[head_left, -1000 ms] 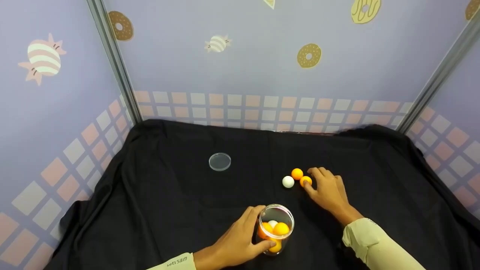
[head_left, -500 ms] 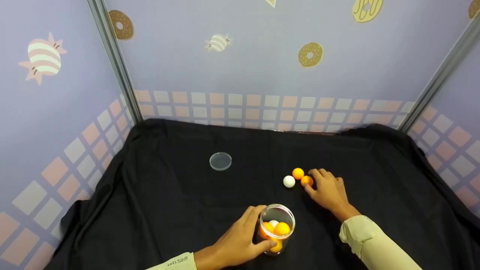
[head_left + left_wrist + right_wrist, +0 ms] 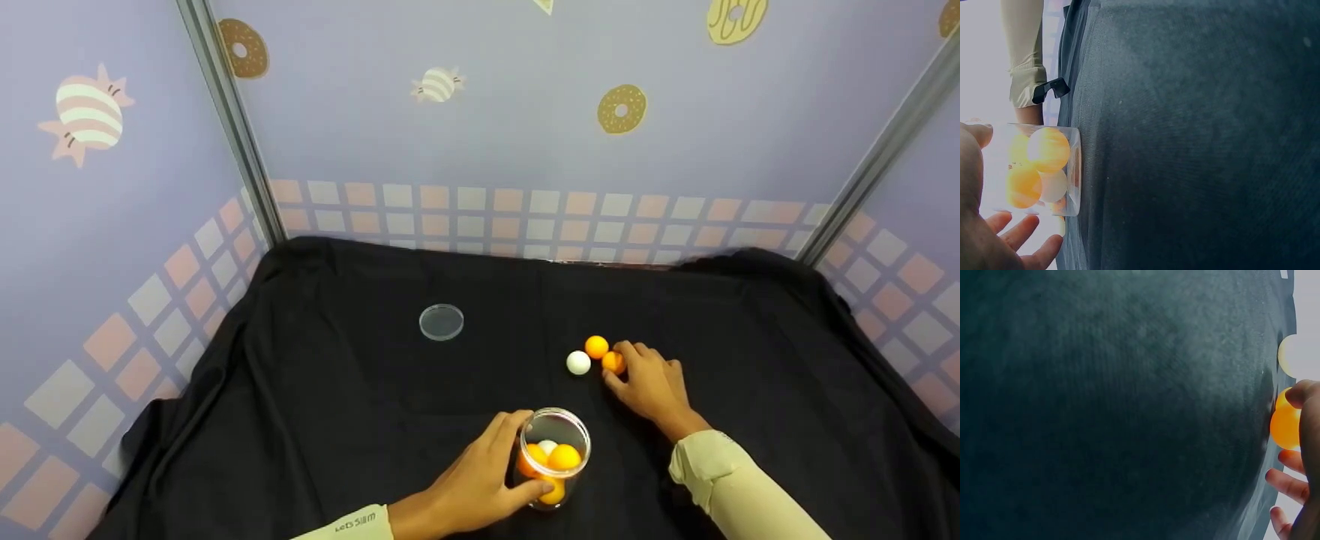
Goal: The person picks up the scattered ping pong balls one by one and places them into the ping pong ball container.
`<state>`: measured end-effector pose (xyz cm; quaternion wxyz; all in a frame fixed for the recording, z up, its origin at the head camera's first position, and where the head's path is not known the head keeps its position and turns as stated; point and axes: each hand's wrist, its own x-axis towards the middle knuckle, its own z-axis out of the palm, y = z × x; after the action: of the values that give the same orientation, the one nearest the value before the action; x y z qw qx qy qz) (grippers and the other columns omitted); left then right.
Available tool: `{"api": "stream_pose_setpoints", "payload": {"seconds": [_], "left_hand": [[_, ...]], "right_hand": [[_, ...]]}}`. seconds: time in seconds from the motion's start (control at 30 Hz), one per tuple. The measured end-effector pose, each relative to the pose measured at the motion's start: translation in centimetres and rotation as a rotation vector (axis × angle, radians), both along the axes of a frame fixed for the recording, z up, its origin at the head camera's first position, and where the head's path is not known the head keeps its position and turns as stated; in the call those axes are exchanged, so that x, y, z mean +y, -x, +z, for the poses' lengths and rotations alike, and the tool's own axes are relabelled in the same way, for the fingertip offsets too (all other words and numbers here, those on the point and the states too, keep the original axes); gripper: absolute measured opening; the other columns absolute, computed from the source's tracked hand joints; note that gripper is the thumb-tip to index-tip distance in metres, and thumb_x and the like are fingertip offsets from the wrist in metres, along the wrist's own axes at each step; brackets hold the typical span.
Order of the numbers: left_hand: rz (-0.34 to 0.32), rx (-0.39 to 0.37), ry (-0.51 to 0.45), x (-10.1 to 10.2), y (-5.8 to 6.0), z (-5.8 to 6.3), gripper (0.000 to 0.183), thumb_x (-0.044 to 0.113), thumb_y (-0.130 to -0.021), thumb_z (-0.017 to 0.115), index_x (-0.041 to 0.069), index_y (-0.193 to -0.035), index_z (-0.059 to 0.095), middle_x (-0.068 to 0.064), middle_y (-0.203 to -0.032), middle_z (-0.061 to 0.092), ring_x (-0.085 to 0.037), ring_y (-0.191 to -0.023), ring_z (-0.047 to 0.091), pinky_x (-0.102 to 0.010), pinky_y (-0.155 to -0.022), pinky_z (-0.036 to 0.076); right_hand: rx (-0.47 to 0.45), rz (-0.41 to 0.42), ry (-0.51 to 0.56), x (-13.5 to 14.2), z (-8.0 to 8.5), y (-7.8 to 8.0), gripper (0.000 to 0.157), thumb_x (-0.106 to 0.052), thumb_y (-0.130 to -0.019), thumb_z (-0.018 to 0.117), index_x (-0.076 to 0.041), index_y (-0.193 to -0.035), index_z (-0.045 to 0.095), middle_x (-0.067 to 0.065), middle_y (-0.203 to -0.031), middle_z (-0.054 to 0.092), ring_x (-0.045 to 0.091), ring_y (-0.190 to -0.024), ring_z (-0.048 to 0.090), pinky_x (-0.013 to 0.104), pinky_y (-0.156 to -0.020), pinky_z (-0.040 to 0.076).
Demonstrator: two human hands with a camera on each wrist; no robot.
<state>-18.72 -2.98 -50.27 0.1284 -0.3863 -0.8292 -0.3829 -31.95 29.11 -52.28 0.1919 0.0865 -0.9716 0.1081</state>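
A clear round jar with several orange balls and a white one stands on the black cloth. My left hand grips the jar by its side, thumb on the near side and fingers behind. Through the jar's wall in the left wrist view, the orange balls show, the white ball low among them. To the right, my right hand has its thumb and index finger around an orange ping-pong ball on the cloth. Another orange ball and a white ball lie close beside it.
A clear shallow lid lies flat on the black cloth, farther back and to the left. Patterned lilac walls enclose the back and both sides of the table.
My right hand has shifted slightly left and closed its thumb and index finger around the nearer orange ball. The left hand and jar stay in place.
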Motion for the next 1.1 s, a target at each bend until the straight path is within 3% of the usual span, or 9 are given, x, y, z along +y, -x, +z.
{"api": "stream_pose_setpoints", "payload": {"seconds": [0.3,0.57,0.73,1.1], "left_hand": [[0.004,-0.019,0.001,-0.1,0.0,0.0,0.077,0.050,-0.091,0.073,0.011,-0.148,0.039,-0.005,-0.124,0.056,-0.009,-0.110,0.058,-0.030,-0.097,0.054],[0.006,0.014,-0.005,-0.1,0.0,0.0,0.076,0.048,-0.091,0.074,0.010,-0.147,0.040,-0.005,-0.122,0.056,-0.009,-0.109,0.059,-0.029,-0.097,0.054],[0.002,0.043,-0.010,-0.1,0.0,-0.1,0.075,0.047,-0.091,0.074,0.009,-0.147,0.040,-0.005,-0.121,0.056,-0.009,-0.106,0.058,-0.029,-0.095,0.054],[0.001,0.015,-0.004,0.0,0.0,-0.1,0.076,0.048,-0.091,0.074,0.010,-0.147,0.039,-0.005,-0.122,0.056,-0.009,-0.107,0.058,-0.029,-0.095,0.054]], "right_hand": [[0.017,0.006,-0.006,0.1,-0.1,0.1,0.038,-0.037,-0.088,0.076,-0.014,-0.116,0.065,0.008,-0.094,0.068,0.033,-0.086,0.066,0.054,-0.069,0.045],[0.021,0.010,-0.002,0.1,0.1,-0.1,0.039,-0.039,-0.088,0.075,-0.014,-0.116,0.065,0.009,-0.094,0.068,0.034,-0.086,0.066,0.054,-0.070,0.045],[0.057,0.023,-0.013,0.1,0.2,-0.2,0.038,-0.037,-0.087,0.076,-0.013,-0.115,0.066,0.010,-0.093,0.069,0.034,-0.084,0.066,0.056,-0.068,0.047],[0.133,0.086,0.030,0.1,1.5,-0.8,0.036,-0.039,-0.086,0.077,-0.015,-0.111,0.067,0.007,-0.089,0.069,0.030,-0.078,0.064,0.050,-0.065,0.047]]}}
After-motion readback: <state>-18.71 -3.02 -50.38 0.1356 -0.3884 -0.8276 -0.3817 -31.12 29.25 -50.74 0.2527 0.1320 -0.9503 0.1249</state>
